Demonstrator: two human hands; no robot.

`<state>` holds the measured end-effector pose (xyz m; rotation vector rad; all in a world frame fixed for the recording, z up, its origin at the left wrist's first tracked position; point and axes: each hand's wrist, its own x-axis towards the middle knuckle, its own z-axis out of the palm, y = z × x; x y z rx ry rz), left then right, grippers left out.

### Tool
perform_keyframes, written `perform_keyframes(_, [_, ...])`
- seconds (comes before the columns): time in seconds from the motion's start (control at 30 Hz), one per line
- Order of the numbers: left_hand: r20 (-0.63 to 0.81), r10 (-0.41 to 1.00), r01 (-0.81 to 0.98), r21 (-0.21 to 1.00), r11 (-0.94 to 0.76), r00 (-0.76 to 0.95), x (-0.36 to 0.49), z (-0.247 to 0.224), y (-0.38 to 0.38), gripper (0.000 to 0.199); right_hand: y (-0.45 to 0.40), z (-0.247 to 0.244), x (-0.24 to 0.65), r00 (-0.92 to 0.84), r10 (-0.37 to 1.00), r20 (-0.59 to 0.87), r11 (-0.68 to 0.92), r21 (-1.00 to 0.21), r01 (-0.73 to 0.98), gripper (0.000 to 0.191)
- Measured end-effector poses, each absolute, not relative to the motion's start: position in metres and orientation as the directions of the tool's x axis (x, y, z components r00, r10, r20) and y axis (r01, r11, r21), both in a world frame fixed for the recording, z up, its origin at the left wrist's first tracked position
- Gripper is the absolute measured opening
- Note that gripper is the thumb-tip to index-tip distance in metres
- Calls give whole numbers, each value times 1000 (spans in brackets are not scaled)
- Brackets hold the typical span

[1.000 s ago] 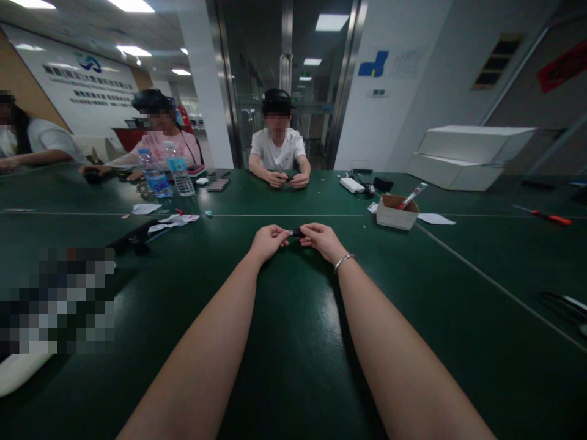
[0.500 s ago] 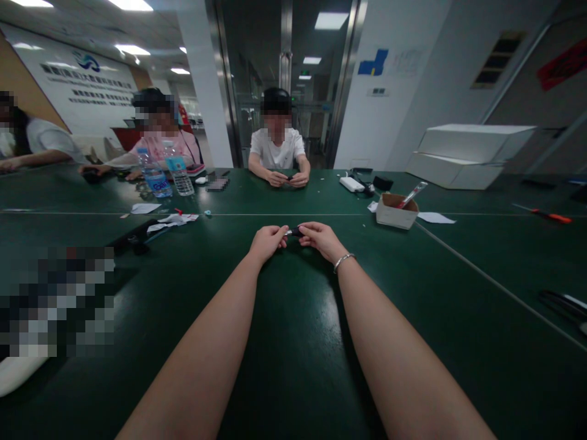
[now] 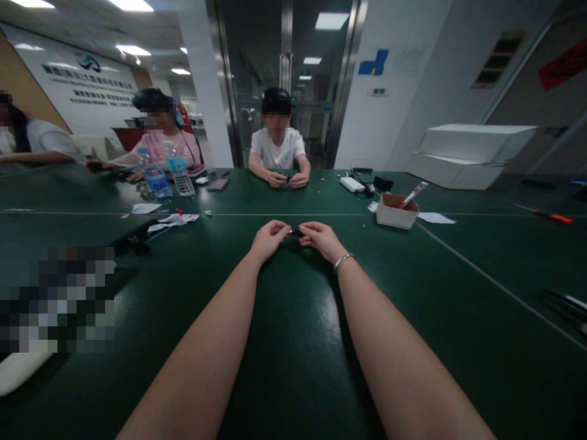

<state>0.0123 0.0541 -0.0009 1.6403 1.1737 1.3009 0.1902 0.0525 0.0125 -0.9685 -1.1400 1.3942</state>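
Note:
A small black piece with a short silver end (image 3: 296,231) is held just above the green table, between my two hands. My left hand (image 3: 268,240) pinches its silver end between thumb and forefinger. From the other side, my right hand (image 3: 323,239), with a silver bracelet at the wrist, grips the black part with bent fingertips. Fingers cover much of the piece, so its exact kind does not show.
An open cardboard box (image 3: 397,214) with a clear tube in it stands at right, near a white adapter (image 3: 351,184). Two water bottles (image 3: 180,177) stand at back left, beyond paper scraps (image 3: 174,221). A screwdriver (image 3: 553,216) lies far right. A person (image 3: 277,150) sits opposite.
My left fingertips have shifted slightly right along the silver end, so less of it shows. My right hand stays nearly in place. At left, a co-worker's hand has moved.

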Motion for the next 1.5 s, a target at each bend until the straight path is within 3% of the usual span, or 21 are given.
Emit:
perform_keyframes(0.9, [190, 977, 234, 950, -207, 93, 14, 7, 51, 35, 55, 10, 190, -133, 990, 42, 13, -977, -212, 11])
perform_keyframes(1.03, [192, 977, 219, 953, -209, 94, 14, 8, 51, 25, 55, 10, 190, -139, 989, 47, 17, -978, -208, 10])
perform_keyframes(1.2, [158, 984, 237, 956, -174, 84, 11, 3, 56, 38, 56, 9, 191, -138, 989, 43, 15, -979, -201, 10])
perform_keyframes(1.33, [242, 968, 260, 933, -249, 61, 11, 1, 57, 33, 55, 10, 191, -150, 988, 45, 14, -979, -203, 14])
perform_keyframes(1.5, [219, 973, 255, 939, -231, 74, 12, 1, 56, 35, 54, 11, 191, -158, 986, 54, 20, -978, -209, 16])
